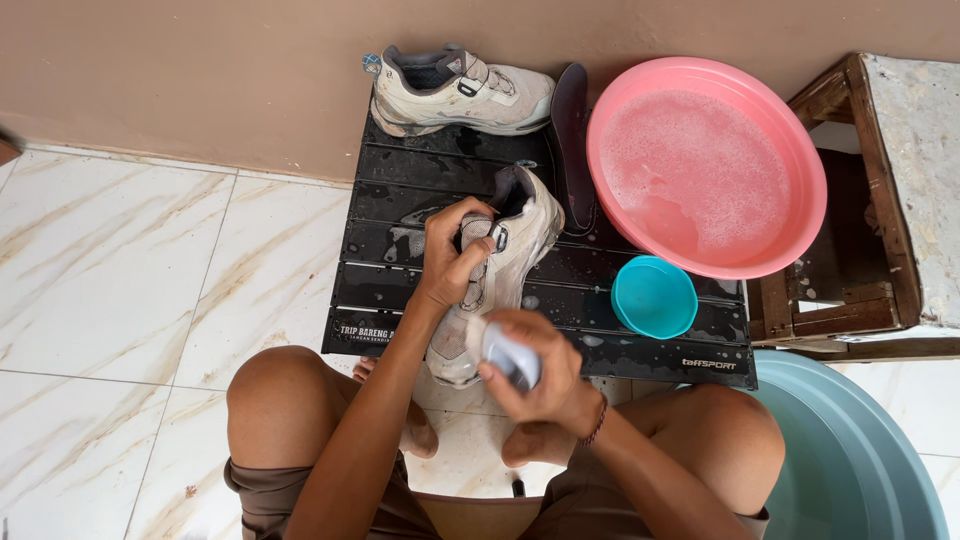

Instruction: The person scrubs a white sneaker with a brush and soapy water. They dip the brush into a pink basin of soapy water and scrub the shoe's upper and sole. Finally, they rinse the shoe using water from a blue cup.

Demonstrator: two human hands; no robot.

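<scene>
clearly scrubbing: left hand (pixel 455 255) clamped on the shoe (pixel 500 265) over the worktop (pixel 400 190), right hand (pixel 530 375) closed round a brush (pixel 508 355) at its toe, so the next stroke needs firm bracing.

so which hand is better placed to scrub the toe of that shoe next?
Right, probably. The right hand holds a brush at the toe of the shoe; the left hand grips its midsection.

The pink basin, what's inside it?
The pink basin holds soapy, foamy water that covers most of its bottom. Nothing floats on the surface. The foam hides whatever may lie beneath it, so I cannot tell whether anything is submerged.
</scene>
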